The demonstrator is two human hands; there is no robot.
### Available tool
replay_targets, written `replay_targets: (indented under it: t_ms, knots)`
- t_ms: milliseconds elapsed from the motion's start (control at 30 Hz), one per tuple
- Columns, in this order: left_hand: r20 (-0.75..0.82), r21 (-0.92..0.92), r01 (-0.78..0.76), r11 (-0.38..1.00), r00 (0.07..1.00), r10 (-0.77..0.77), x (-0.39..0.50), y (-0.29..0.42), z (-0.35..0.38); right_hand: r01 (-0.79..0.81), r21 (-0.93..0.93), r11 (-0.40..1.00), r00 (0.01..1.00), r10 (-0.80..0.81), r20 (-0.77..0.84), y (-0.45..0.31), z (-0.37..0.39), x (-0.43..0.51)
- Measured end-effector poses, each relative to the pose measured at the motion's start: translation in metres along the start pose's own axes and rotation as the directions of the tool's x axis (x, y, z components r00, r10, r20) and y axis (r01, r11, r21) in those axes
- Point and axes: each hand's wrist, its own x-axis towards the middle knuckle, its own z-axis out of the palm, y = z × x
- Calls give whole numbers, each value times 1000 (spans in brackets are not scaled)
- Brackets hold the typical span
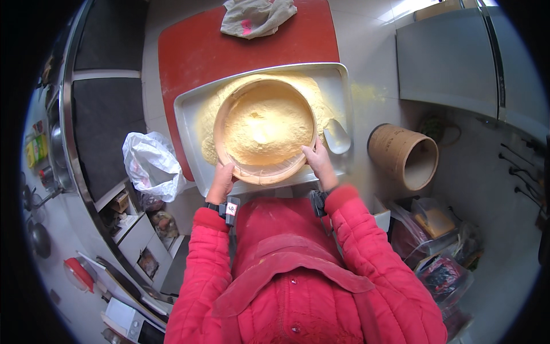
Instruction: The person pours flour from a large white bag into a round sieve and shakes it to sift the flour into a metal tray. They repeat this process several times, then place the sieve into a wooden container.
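Note:
Between my two hands is a round wooden-rimmed sieve (264,177) holding a mound of pale yellow flour (268,124). My left hand (222,180) grips its rim at the lower left. On the lower right, my right hand (320,161) holds the rim with the thumb on top. Beneath the sieve is a large metal tray (189,124), with more yellow flour (210,103) spread over its bottom. A metal scoop (337,137) lies inside the tray, close to my right hand. Whether the sieve touches the flour under it, I cannot tell.
The tray rests partly on a red table (245,56), where a crumpled cloth (258,17) lies at the far end. A white plastic bag (152,165) stands left of the tray. An open cardboard drum (397,150) lies tipped to the right, below a grey cabinet (447,64).

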Motion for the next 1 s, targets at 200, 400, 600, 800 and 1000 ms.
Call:
replay_targets:
  t_ms: [200, 400, 600, 800, 1000]
  knots:
    - [118, 51, 9, 999, 993, -15, -14, 11, 4, -57, 175, 983, 997, 66, -48, -8, 0, -13]
    - [-22, 42, -83, 996, 996, 84, -27, 15, 2, 1, 42, 999, 997, -5, 81, -13, 10, -20]
    - [-7, 34, -143, 989, 990, 143, -29, 27, -4, -52, 222, 974, 999, 52, 4, -17, 21, -17]
    - [-41, 72, -83, 994, 995, 86, -33, 31, -9, -204, 255, 945, 973, 224, -50, -26, 27, -13]
    - [-88, 16, -71, 997, 993, 72, -39, 31, -12, -85, 140, 987, 993, 73, 91, -33, 32, -14]
